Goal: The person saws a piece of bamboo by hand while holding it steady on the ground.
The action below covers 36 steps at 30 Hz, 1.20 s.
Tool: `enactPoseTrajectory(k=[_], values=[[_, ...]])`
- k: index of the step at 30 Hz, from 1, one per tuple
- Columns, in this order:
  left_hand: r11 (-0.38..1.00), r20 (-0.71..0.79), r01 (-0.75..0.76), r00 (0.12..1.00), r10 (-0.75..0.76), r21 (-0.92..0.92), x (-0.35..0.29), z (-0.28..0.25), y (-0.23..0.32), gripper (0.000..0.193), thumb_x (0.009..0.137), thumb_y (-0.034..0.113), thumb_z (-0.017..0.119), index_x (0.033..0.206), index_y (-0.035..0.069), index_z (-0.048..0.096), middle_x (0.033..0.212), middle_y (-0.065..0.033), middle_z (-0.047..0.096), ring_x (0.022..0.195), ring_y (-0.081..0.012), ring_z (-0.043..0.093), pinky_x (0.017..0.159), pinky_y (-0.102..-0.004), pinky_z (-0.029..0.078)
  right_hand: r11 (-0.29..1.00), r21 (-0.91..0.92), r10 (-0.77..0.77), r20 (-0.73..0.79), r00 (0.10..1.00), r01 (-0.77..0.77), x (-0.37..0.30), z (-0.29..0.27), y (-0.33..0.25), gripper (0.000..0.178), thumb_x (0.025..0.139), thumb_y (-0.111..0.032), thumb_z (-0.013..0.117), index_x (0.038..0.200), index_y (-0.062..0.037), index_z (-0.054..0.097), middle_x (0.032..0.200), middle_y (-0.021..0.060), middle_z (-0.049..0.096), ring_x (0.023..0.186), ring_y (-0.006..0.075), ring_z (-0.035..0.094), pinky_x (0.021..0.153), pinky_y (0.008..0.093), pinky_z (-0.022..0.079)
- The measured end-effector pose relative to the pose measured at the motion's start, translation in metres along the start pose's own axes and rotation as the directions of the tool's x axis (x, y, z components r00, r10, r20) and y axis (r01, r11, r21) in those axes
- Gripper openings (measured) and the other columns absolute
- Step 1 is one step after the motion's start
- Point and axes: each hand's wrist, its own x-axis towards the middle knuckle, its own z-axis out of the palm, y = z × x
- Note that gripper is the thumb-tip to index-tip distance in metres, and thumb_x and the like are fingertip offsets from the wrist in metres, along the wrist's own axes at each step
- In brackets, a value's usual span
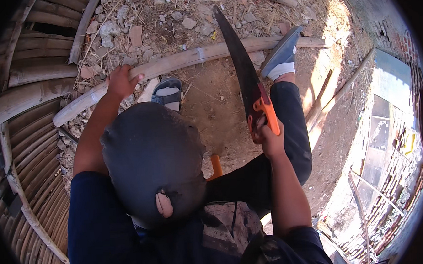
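Note:
A long bamboo pole (169, 63) lies across the ground ahead of me, with pale bands at its joints. My left hand (121, 82) grips it near its left end, thumb on the near side. In my right hand (267, 131) is a handsaw (240, 59), held by its orange and dark red handle. Its dark blade points away and passes above the pole in the picture; I cannot tell whether they touch. My right foot, in a grey-blue sandal (282, 53) over a white sock, lies across the pole's right part. My other sandal (168, 92) stands on the near side.
My bent knee (150, 159), in torn dark trousers, hides ground in the middle. An orange curved piece (216, 166) shows beside it. Bamboo slats (32, 189) form a wall at left. Rubble and straw (167, 24) lie beyond the pole; a brick wall (392, 199) stands right.

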Motion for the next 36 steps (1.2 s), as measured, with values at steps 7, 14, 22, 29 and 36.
enactPoseTrajectory(k=[7, 14, 22, 29, 36], values=[[0.997, 0.061, 0.01, 0.998, -0.005, -0.079, 0.016, 0.006, -0.009, 0.06, 0.087, 0.062, 0.071, 0.125, 0.015, 0.066, 0.12, -0.0143, 0.066, 0.119, -0.0372, 0.061, 0.101, -0.0586, 0.041, 0.985, -0.155, 0.072, -0.017, 0.997, -0.074, -0.015, 0.008, 0.004, 0.013, 0.088, -0.004, 0.062, 0.1, 0.0, 0.062, 0.084, 0.0, 0.061, 0.075, 0.0084, 0.056, 0.069, 0.0286, 0.048], [0.999, 0.059, 0.02, 0.998, -0.019, -0.025, 0.004, -0.009, 0.008, 0.062, 0.089, 0.06, 0.07, 0.127, 0.01, 0.065, 0.122, -0.0183, 0.065, 0.117, -0.0389, 0.062, 0.101, -0.0555, 0.043, 0.982, -0.179, 0.053, -0.016, 0.998, -0.055, 0.007, 0.01, 0.002, 0.012, 0.091, -0.004, 0.059, 0.102, 0.0, 0.062, 0.079, 0.0002, 0.059, 0.072, 0.0093, 0.055, 0.067, 0.0282, 0.048], [0.996, 0.08, 0.051, 0.996, -0.044, -0.079, 0.012, -0.001, -0.008, 0.064, 0.086, 0.062, 0.072, 0.128, 0.014, 0.065, 0.121, -0.0168, 0.064, 0.122, -0.0374, 0.059, 0.102, -0.0611, 0.038, 0.973, -0.207, -0.106, -0.005, 0.994, 0.103, -0.047, 0.013, 0.016, 0.008, 0.092, -0.007, 0.06, 0.095, -0.0006, 0.061, 0.079, 0.001, 0.059, 0.07, 0.0104, 0.058, 0.065, 0.0298, 0.048], [0.995, 0.055, -0.01, 0.998, 0.015, -0.095, 0.015, 0.008, -0.009, 0.061, 0.086, 0.061, 0.073, 0.125, 0.014, 0.066, 0.12, -0.0167, 0.065, 0.121, -0.0385, 0.059, 0.103, -0.0583, 0.04, 0.996, 0.07, 0.055, -0.017, 0.998, -0.054, 0.057, 0.016, -0.019, 0.007, 0.093, -0.005, 0.059, 0.095, 0.0001, 0.062, 0.076, 0.0004, 0.059, 0.065, 0.0086, 0.056, 0.059, 0.026, 0.045], [0.997, 0.018, 0.027, 1.0, -0.026, -0.067, 0.005, -0.005, -0.001, 0.06, 0.086, 0.06, 0.074, 0.125, 0.014, 0.066, 0.117, -0.0163, 0.066, 0.117, -0.0381, 0.061, 0.101, -0.0576, 0.041, 0.993, -0.042, -0.11, -0.062, 0.992, 0.108, -0.065, 0.011, 0.008, 0.025, 0.094, -0.003, 0.057, 0.117, 0.0023, 0.063, 0.083, -0.0006, 0.061, 0.07, 0.0088, 0.058, 0.066, 0.0271, 0.049]])
